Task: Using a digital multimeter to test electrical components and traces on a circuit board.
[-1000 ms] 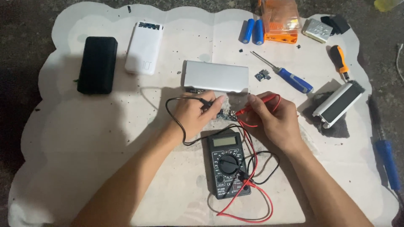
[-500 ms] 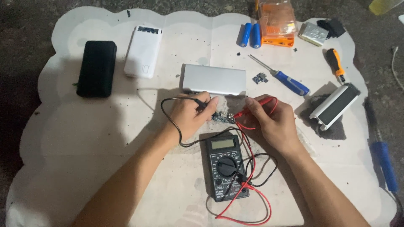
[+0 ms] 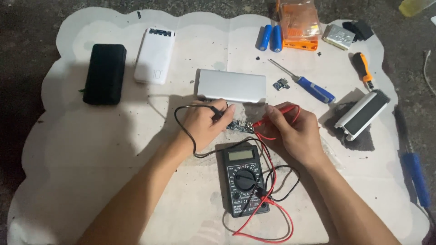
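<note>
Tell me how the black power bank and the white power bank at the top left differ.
The black power bank is dark, plain and rounded at the corners; the white power bank is pale, with a dark strip at its far end. The black one lies further left and nearer the person. Both lie flat, untouched, on the pale mat.

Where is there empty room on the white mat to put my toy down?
The widest bare patch is the mat's lower left, below the black power bank and left of the left hand. A smaller one lies between the multimeter and the blue-handled tool. The top right is crowded around the orange box and screwdriver.
</note>
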